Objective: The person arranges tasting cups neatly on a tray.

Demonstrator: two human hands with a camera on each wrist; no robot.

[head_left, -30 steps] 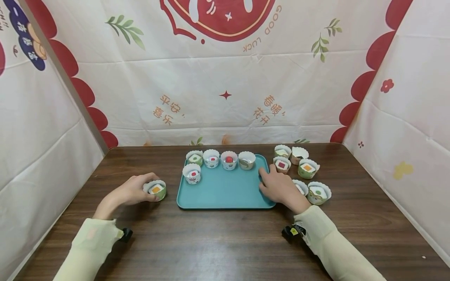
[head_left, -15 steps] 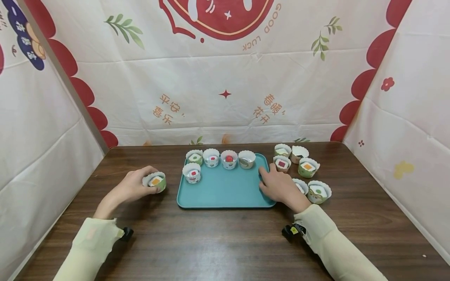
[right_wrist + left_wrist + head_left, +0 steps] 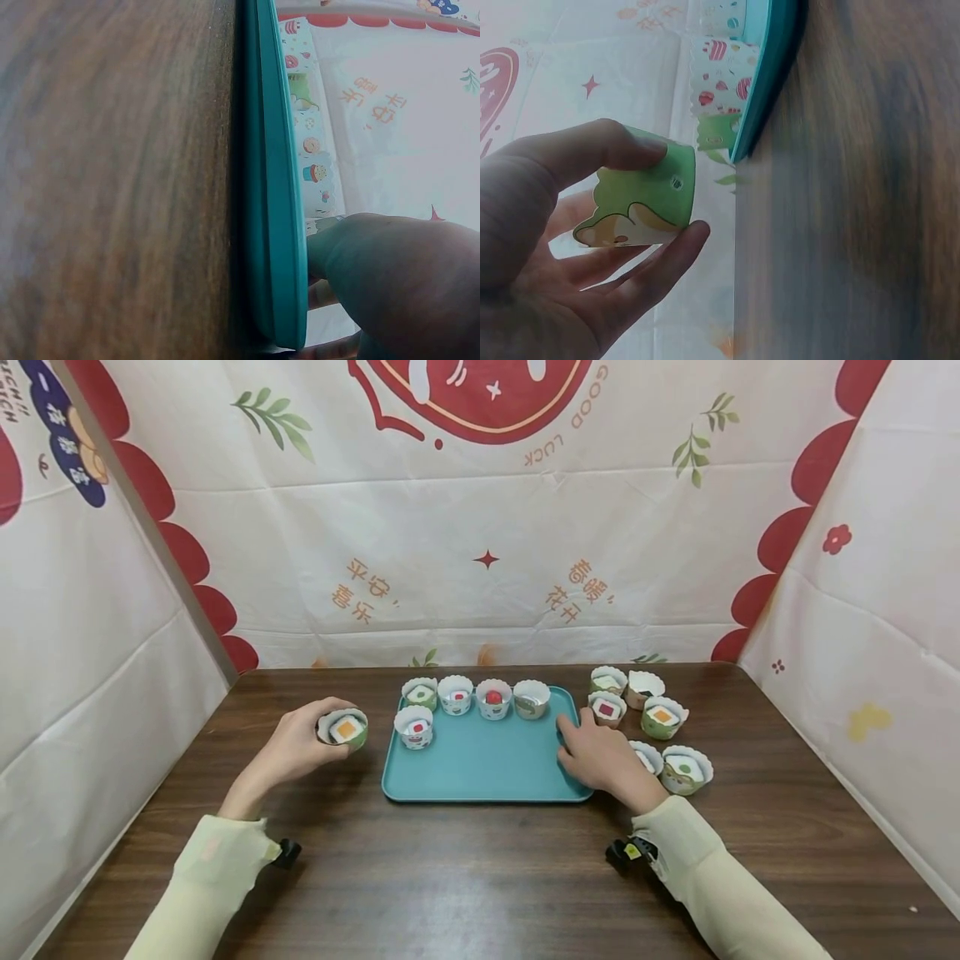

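My left hand (image 3: 303, 735) holds a green paper baking cup (image 3: 343, 729) between thumb and fingers, left of the teal tray (image 3: 480, 768). A white piece with an orange square sits inside the cup. In the left wrist view this green cup (image 3: 652, 191), printed with a cartoon animal, is clear of the tabletop. At the tray's right edge my right hand (image 3: 603, 756) grips the rim, with fingers bent over it; its thumb (image 3: 360, 240) shows beside the teal rim in the right wrist view. Along the tray's back stand several paper cups, including one with a red ball (image 3: 493, 698).
A further cup (image 3: 414, 727) stands at the tray's left side. Several filled paper cups, among them a green one (image 3: 663, 718) and one with a green dot (image 3: 686, 770), stand right of the tray, close around my right hand. A printed cloth (image 3: 480, 510) rises behind the table.
My left hand has raised the green cup off the table and carried it slightly away from me and to the right. My right hand stays at the tray's edge.
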